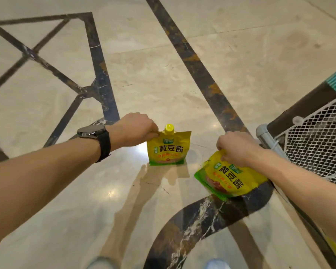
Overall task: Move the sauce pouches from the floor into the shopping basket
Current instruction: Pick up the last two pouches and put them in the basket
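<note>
I see the left hand (138, 129) pinching the upright pouch (167, 150) on the floor (163, 55) at centre, the right hand (235, 146) gripping the tilted pouch (231, 175) in its fingers at four o'clock, beside the basket (308, 144).

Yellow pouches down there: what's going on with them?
A person is picking up two yellow sauce pouches, one per hand. The left hand pinches the top corner of the upright pouch, which stands on the marble floor. The right hand grips the top of the tilted pouch, beside the white mesh basket. Neither pouch is in the basket yet.
</note>
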{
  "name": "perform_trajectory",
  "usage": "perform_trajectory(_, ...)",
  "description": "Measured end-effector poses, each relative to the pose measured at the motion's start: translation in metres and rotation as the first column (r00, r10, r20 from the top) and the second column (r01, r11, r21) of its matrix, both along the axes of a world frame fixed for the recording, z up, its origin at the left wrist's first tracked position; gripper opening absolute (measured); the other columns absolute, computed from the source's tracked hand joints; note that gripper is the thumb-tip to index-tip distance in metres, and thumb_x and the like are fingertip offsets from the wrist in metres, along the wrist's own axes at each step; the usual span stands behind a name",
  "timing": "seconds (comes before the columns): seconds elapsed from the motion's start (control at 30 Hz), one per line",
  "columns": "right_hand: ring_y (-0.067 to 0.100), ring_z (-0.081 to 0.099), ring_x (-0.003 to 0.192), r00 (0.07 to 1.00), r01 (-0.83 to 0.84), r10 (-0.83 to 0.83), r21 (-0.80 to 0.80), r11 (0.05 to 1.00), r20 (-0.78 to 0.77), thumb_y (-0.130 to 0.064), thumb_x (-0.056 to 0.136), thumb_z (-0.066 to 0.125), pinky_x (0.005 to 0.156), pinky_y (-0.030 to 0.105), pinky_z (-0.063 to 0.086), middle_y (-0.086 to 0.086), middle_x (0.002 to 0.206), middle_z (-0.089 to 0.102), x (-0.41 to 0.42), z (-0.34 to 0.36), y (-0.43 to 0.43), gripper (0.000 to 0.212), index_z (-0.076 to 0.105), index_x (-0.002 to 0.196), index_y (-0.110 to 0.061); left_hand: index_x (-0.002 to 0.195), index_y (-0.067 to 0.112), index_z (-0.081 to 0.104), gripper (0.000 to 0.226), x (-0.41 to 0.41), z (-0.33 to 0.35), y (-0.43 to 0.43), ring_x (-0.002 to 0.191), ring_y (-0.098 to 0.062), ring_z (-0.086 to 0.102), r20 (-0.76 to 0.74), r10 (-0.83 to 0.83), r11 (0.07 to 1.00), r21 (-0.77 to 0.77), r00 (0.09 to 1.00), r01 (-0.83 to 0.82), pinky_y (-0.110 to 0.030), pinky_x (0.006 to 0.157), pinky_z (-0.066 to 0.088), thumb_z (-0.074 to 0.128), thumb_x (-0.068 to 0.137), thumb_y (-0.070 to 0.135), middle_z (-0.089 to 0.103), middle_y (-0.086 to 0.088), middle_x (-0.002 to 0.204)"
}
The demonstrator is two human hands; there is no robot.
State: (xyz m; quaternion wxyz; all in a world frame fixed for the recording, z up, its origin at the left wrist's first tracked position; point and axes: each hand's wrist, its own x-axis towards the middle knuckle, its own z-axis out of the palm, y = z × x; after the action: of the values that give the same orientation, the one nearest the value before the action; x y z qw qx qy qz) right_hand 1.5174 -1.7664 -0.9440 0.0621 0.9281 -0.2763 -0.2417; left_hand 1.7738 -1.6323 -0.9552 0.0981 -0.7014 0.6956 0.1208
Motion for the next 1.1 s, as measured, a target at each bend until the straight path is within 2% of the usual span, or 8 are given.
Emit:
perform_trajectory(0.13, 0.033, 0.059, 0.077, 0.985, -0.013, 0.022, -0.053, 0.999, 0.171, -0.015, 0.084, 0.060, 0.058, 0.033, 0.035, 0.007, 0.078, 0.055, 0.026, -0.002, -0.004, 0.005, 0.063, 0.081, -0.013, 0.098, 0.020, 0.069, 0.030, 0.007, -0.020, 0.003, 0.083, -0.028, 0.061, -0.195, 0.093, 0.993, -0.050, 0.976, -0.104, -0.038, 0.071, 0.050, 0.051, 0.101, 0.043, 0.069, -0.003, 0.088)
perform_trajectory(0.27, 0.027, 0.060, 0.074, 0.924, 0.110, -0.144, 0.113, 0.987, 0.355, -0.023, 0.081, 0.067, 0.057, 0.033, 0.044, 0.000, 0.073, 0.060, 0.026, -0.010, -0.020, 0.009, 0.064, 0.073, -0.018, 0.106, 0.019, 0.071, 0.023, 0.013, -0.050, 0.015, 0.087, -0.018, 0.064, -0.469, 0.197, 0.965, -0.063, 0.861, -0.256, -0.040, 0.079, 0.055, 0.065, 0.094, 0.039, 0.073, 0.002, 0.099)
perform_trajectory(0.4, 0.015, 0.060, 0.083, 0.600, 0.333, -0.580, 0.488, 0.807, 0.551, -0.045, 0.068, 0.085, 0.071, 0.034, 0.049, -0.007, 0.087, 0.065, -0.013, -0.027, -0.036, 0.035, 0.067, 0.093, -0.026, 0.116, 0.032, 0.064, 0.036, 0.010, -0.074, 0.035, 0.099, 0.002, 0.060, -0.721, 0.300, 0.911, 0.022, 0.624, -0.412, -0.009, 0.082, 0.046, 0.079, 0.084, 0.034, 0.066, 0.022, 0.111)
perform_trajectory(0.5, 0.017, 0.065, 0.094, 0.348, 0.291, -0.804, 0.760, 0.581, 0.482, -0.040, 0.066, 0.088, 0.082, 0.039, 0.053, -0.004, 0.099, 0.071, -0.049, -0.047, -0.032, 0.043, 0.068, 0.101, -0.026, 0.118, 0.052, 0.048, 0.057, 0.004, -0.086, 0.045, 0.106, 0.023, 0.050, -0.781, 0.338, 0.896, 0.095, 0.525, -0.434, 0.001, 0.082, 0.038, 0.084, 0.078, 0.032, 0.055, 0.046, 0.111)
perform_trajectory(0.67, 0.013, 0.073, 0.093, 0.233, 0.138, -0.947, 0.957, 0.257, 0.220, -0.018, 0.054, 0.086, 0.074, 0.024, 0.060, -0.002, 0.098, 0.077, -0.075, -0.080, -0.005, 0.054, 0.070, 0.106, -0.018, 0.120, 0.052, 0.037, 0.074, -0.012, -0.112, 0.044, 0.107, 0.031, 0.043, -0.829, 0.345, 0.871, 0.108, 0.441, -0.479, 0.006, 0.083, 0.034, 0.088, 0.073, 0.026, 0.050, 0.034, 0.121)
perform_trajectory(0.87, 0.003, 0.072, 0.082, 0.179, 0.158, -0.959, 0.956, 0.247, 0.218, 0.009, 0.062, 0.084, 0.061, 0.015, 0.055, -0.006, 0.094, 0.076, -0.070, -0.103, -0.003, 0.050, 0.069, 0.100, -0.020, 0.132, 0.029, 0.039, 0.081, -0.025, -0.138, 0.034, 0.107, 0.014, 0.059, -0.878, 0.344, 0.818, 0.107, 0.332, -0.565, -0.014, 0.087, 0.051, 0.090, 0.071, 0.013, 0.058, 0.021, 0.120)
perform_trajectory(0.93, 0.002, 0.072, 0.081, 0.178, 0.158, -0.962, 0.958, 0.238, 0.209, 0.010, 0.061, 0.084, 0.062, 0.014, 0.055, -0.009, 0.093, 0.076, -0.068, -0.107, -0.003, 0.051, 0.069, 0.099, -0.021, 0.131, 0.022, 0.045, 0.077, -0.024, -0.139, 0.032, 0.104, 0.012, 0.062, -0.891, 0.326, 0.809, 0.090, 0.317, -0.581, -0.011, 0.084, 0.049, 0.091, 0.069, 0.020, 0.062, 0.022, 0.117)
perform_trajectory(1.1, 0.018, 0.071, 0.100, 0.189, 0.171, -0.972, 0.970, 0.176, 0.143, -0.003, 0.052, 0.089, 0.084, 0.037, 0.057, 0.002, 0.108, 0.075, -0.074, -0.116, -0.005, 0.068, 0.066, 0.116, -0.014, 0.126, 0.045, 0.047, 0.075, -0.017, -0.131, 0.026, 0.103, 0.003, 0.066, -0.904, 0.329, 0.795, 0.109, 0.274, -0.596, -0.019, 0.083, 0.055, 0.088, 0.063, 0.036, 0.069, 0.029, 0.110)
